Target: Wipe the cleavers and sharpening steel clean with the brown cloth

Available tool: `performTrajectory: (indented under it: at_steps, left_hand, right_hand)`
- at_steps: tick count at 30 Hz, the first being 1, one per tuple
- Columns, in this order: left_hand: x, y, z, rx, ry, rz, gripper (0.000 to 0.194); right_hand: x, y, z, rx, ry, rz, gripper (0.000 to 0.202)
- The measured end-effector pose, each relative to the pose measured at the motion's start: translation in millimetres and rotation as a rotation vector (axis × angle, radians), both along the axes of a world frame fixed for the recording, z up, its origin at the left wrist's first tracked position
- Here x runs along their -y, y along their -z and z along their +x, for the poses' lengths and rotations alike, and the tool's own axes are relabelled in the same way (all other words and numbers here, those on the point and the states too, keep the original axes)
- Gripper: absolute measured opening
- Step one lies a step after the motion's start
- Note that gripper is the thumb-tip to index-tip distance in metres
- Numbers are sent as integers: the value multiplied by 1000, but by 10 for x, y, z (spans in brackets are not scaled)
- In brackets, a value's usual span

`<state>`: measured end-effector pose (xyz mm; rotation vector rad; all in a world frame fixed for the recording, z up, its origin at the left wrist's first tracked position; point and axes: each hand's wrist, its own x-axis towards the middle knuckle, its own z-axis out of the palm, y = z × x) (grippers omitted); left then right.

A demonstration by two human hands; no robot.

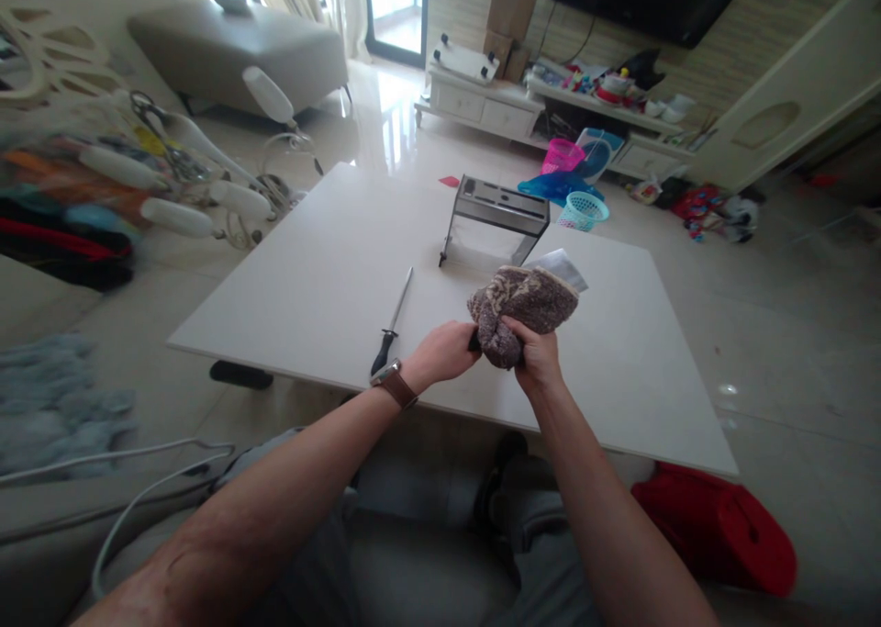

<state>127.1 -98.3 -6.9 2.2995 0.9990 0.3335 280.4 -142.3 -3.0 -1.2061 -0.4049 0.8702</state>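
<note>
My left hand (pixel 447 350), with a watch on its wrist, is closed round the dark handle of a kitchen knife; its broad silver blade (pixel 563 269) sticks out beyond a cloth. That brown patterned cloth (pixel 529 301) is bunched over the middle of the blade. Gripping the cloth from the right is my right hand (pixel 540 356), thumb on top. A sharpening steel (pixel 397 319) with a black handle lies on the white table (pixel 289 278), left of my hands. Behind the cloth stands a knife block (pixel 499 209) with a dark slotted top and clear sides.
Past the table's far edge are a light-blue basket (pixel 584 210), a pink basket (pixel 563 155) and a low white cabinet (pixel 482 104). A lamp with several white shades (pixel 240 200) stands at the left. Something red (pixel 716 526) sits below the table's near right corner.
</note>
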Motion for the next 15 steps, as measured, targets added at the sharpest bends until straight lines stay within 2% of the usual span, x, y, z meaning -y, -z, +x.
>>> performTrajectory:
  at_steps: [15]
  left_hand:
    - [10,33,8,-1,-1,-11,23]
  right_hand:
    - [6,19,18,-13,-31,-4,50]
